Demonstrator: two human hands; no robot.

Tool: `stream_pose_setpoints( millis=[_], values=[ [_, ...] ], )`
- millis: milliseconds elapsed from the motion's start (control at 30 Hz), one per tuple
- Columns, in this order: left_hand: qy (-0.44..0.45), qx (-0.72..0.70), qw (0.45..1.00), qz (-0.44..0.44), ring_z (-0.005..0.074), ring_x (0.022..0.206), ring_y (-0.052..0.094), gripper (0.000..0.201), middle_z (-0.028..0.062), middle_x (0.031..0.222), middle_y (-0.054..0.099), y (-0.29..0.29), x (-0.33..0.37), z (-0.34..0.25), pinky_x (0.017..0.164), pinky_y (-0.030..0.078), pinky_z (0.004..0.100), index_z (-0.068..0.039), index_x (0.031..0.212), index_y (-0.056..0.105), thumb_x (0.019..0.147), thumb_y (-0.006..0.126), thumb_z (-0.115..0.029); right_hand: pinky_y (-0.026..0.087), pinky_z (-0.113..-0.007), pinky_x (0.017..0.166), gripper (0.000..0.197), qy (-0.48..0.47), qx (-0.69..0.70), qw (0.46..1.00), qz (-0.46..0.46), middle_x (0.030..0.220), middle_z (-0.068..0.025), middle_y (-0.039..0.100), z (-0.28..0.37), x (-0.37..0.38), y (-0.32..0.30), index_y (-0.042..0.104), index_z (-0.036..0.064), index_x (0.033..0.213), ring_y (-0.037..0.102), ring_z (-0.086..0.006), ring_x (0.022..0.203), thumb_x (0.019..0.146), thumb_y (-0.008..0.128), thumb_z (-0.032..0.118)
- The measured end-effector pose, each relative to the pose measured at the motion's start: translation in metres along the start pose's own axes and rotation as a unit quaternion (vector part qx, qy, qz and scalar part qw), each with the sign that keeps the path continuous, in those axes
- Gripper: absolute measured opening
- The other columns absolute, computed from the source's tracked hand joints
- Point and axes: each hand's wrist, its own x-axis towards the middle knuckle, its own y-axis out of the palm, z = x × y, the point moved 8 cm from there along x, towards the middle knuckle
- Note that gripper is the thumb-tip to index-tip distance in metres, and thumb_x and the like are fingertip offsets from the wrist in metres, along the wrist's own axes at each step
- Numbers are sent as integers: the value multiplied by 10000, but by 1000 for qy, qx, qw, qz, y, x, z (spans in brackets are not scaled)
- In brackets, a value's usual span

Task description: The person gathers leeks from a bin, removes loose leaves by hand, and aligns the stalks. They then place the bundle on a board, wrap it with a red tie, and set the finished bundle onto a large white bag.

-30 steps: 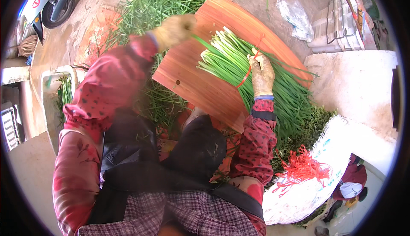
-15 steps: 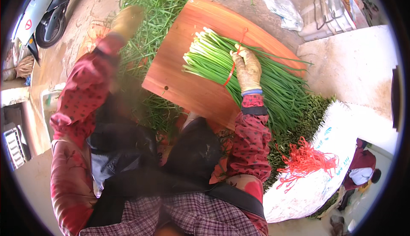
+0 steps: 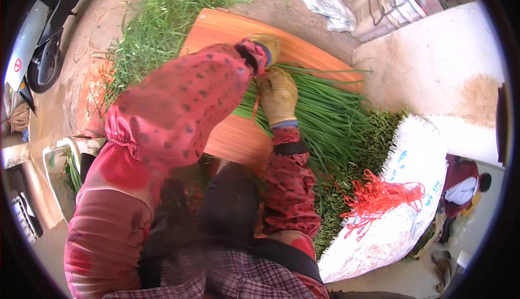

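A thick bunch of green chives (image 3: 331, 101) lies across a reddish wooden board (image 3: 238, 142), its leaves spreading to the right. A thin red tie (image 3: 255, 106) shows against the bunch. My right hand (image 3: 279, 96), in a yellowish glove, presses closed on the bunch beside the tie. My left hand (image 3: 265, 47), gloved alike, is curled just beyond the right one, at the far side of the bunch. Its fingertips and whatever they hold are hidden. The left sleeve covers the pale stem ends.
Loose green leaves (image 3: 168, 20) are heaped left of the board. On the right, red ties (image 3: 379, 201) lie on a white woven sack (image 3: 379, 250), beside more packed greens (image 3: 330, 212). A clear plastic bag (image 3: 327, 6) and a pale crate (image 3: 387, 9) stand beyond. Another person (image 3: 463, 188) is far right.
My left hand has swung from the leaf heap on the left over the board to beside my right hand. The right hand stays at the bunch. The view has shifted a little.
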Motion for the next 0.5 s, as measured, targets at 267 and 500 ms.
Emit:
stream_pose_setpoints(
  millis=[267, 500],
  values=[
    [-45, -284, 955, 65, 249, 735, 632, 212, 136, 794, 660, -106, -95, 68, 714, 498, 351, -20, 871, 656, 754, 665, -197, 463, -410, 764, 144, 24, 102, 994, 8, 861, -125, 651, 53, 19, 29, 659, 43, 851, 598, -318, 834, 744, 703, 127],
    [9, -480, 877, 1, 100, 678, 566, 83, 22, 709, 618, -100, -118, 74, 656, 480, 270, -26, 835, 638, 758, 669, -28, 485, -366, 735, 128, 176, 256, 950, 43, 852, -142, 659, 29, 9, 49, 684, 26, 876, 628, -280, 797, 783, 677, 112]
  ],
)
